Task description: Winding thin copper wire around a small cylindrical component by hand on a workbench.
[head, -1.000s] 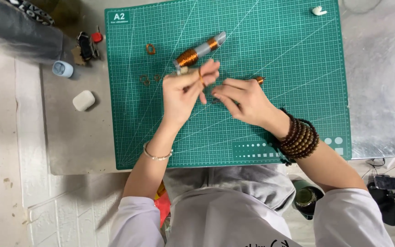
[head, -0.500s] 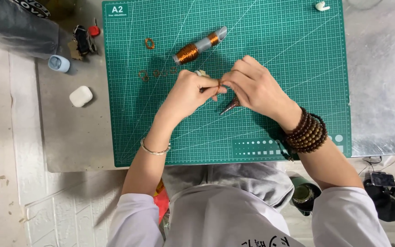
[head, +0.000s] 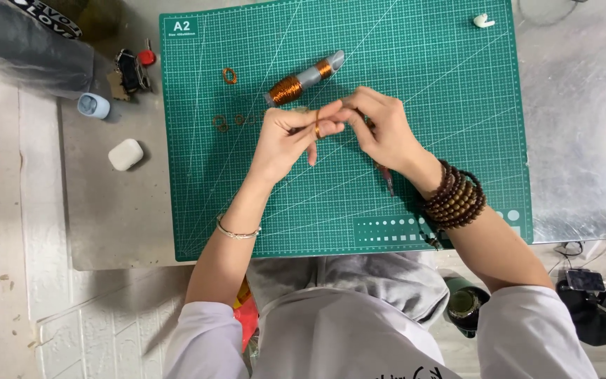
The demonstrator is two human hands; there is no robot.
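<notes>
Copper-coloured wire ring [head: 317, 130], small and thin, is pinched between the fingertips of the left hand [head: 290, 137] above the middle of the green gridded cutting mat [head: 457, 91]. Much of the ring is hidden by the fingers, so its full outline cannot be made out. The right hand [head: 386, 130] meets the left at the fingertips, its fingers drawn together; whether they clamp the ring or a strand of wire cannot be told. A slim tool with a reddish handle [head: 388, 181] projects from under the right palm; its working end is concealed.

Just beyond the hands, toward the mat's far edge, lies a grey spool wound with glossy copper wire [head: 301, 79]. Further small wire rings [head: 229, 75] lie near the mat's far-left corner; some are too faint to count. A smooth white rounded case [head: 125, 154] rests on the bare metal table [head: 583, 140], off the mat's left edge.
</notes>
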